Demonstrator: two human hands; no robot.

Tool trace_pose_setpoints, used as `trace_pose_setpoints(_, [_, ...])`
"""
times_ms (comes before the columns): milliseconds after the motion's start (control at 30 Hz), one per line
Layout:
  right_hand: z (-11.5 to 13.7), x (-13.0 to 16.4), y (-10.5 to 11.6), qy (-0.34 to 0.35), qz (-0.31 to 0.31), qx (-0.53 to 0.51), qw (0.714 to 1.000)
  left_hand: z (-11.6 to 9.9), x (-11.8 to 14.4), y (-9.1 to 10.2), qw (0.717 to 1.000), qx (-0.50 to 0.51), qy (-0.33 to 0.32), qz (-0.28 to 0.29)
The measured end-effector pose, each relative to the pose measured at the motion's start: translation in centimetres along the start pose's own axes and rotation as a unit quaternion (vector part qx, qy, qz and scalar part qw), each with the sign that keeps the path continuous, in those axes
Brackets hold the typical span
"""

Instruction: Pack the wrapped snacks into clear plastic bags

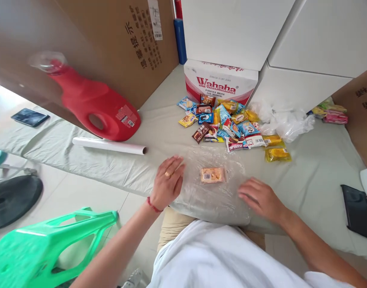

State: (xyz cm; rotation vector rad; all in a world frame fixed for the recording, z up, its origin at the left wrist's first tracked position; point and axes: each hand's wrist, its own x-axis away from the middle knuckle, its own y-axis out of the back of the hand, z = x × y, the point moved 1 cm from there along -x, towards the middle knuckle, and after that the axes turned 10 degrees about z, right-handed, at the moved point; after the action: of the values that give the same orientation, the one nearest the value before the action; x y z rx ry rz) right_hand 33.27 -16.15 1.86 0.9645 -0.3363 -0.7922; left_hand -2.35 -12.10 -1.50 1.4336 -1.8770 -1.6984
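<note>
On one clear plastic sheet (213, 196) — two flat, open hands, left hand (168, 181) and right hand (260, 197) — lies one snack packet (212, 175).

Pale grey-green cloth (306, 176) covers the table; a clear film sheet (213, 196) at its near edge carries a peach-orange snack packet (212, 175). Red jug (93, 106), white roll (108, 145), green stool (48, 244), red-and-white lettered box (219, 82), black phone (356, 211).
</note>
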Motion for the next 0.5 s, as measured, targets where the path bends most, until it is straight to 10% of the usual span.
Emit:
trace_pose_setpoints(167, [1.1, 6.5, -3.9, -0.016, 0.057, 0.049, 0.997, -2.6, 6.3, 1.2, 0.979, 0.014, -0.154, 0.131])
trace_pose_setpoints(333, [0.0, 6.7, -6.6, -0.061, -0.004, 0.040, 0.997, -1.1, 8.6, -0.2, 0.981, -0.051, -0.049, 0.178])
trace_pose_setpoints(500, [-0.3, 4.4, -4.5, -0.045, 0.019, -0.035, 0.998, 0.1, 7.0, 0.6, 0.967, -0.059, 0.007, 0.249])
